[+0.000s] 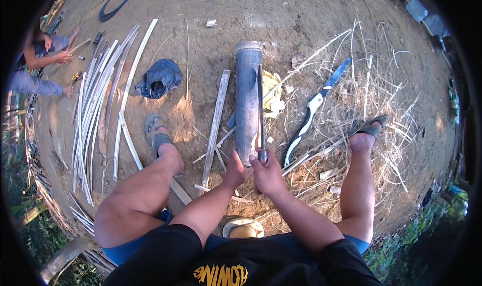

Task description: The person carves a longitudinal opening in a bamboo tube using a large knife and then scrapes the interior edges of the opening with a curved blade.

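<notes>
A thick grey bamboo tube (247, 105) lies lengthwise in front of me, its far end cut flat. My left hand (237, 171) grips its near end from the left side. A knife (261, 120) with a long, narrow dark blade and a metal collar runs along the tube's right side, pointing away from me. My right hand (268, 175) is closed around its handle, close beside my left hand. The blade appears to lie against the tube, over a pale opened strip. The fingertips under the tube are hidden.
A folding saw (315, 102) lies to the right, beside heaped pale shavings (384, 95). Long split strips (93, 115) and a black plastic bag (159, 78) lie left. A flat slat (216, 128) is beside the tube. Another person (42, 60) sits far left; a black coil (116, 2) lies beyond.
</notes>
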### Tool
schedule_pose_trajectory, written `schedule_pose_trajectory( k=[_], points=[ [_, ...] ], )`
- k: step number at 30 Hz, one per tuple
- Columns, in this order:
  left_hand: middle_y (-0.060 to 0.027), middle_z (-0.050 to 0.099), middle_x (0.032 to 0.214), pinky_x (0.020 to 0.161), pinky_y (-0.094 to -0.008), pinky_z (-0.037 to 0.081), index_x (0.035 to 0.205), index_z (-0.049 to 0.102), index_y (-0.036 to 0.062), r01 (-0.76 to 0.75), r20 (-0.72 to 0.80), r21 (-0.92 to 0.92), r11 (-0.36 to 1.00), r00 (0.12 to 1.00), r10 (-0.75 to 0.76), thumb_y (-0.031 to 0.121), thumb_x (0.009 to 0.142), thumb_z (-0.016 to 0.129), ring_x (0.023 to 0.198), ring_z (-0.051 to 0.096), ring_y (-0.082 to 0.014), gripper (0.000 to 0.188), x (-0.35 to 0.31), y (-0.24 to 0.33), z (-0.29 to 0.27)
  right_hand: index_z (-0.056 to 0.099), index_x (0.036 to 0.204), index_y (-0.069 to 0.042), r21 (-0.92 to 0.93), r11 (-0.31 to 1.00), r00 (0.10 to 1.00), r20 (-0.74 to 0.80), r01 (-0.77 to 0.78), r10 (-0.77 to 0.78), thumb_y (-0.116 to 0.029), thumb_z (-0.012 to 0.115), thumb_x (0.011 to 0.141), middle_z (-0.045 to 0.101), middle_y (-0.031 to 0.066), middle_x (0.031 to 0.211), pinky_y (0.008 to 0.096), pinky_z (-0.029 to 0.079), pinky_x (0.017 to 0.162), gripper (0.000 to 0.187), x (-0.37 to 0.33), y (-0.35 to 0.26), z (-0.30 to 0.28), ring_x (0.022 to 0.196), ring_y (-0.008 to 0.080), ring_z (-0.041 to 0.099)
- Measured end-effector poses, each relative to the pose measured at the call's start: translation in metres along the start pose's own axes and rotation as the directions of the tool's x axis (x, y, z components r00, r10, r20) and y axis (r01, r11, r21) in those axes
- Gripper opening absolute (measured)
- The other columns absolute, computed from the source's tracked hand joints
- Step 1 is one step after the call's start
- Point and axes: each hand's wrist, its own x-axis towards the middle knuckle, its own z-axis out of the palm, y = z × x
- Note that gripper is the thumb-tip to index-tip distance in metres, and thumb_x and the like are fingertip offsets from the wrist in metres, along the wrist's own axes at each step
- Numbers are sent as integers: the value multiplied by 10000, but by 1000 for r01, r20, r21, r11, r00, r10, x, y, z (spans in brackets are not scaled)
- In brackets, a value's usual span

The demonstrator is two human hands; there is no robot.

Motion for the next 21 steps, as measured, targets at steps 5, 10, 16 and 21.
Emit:
schedule_pose_trajectory(
  k=[5,10,16,21],
  points=[
    [-370,331,1480,1139,-493,359,1535,67,-89,61,0,155,986,998,-62,328,707,868,1385,380,-489,1226,-3,-4,3,559,1267,32,-91,995,997,-65,27,-33,-243,661,949,632,90,812,327,501,683,432,-4,0,4,703,164,601],
    [-376,289,1504,1154,-488,351,1548,-15,-75,31,16,180,983,999,-35,369,679,892,1396,366,-495,1332,-5,-9,3,574,1255,35,-127,991,997,-57,46,-53,-254,672,936,643,109,838,338,510,716,442,-5,-2,0,732,184,617],
    [-358,298,1504,1154,-460,363,1551,-30,-71,71,66,137,988,994,-81,383,652,915,1385,392,-471,1381,-4,0,2,567,1260,37,-194,979,994,-76,65,-81,-256,674,939,634,103,839,335,509,733,448,-5,-5,-4,763,178,616],
    [-352,315,1491,1140,-437,391,1541,-45,-78,93,95,155,984,990,-108,371,624,942,1361,422,-456,1420,-2,0,5,541,1286,7,-128,962,948,-184,240,-260,-258,710,925,642,87,827,366,526,751,478,-15,-93,-39,785,189,644]
  ],
)
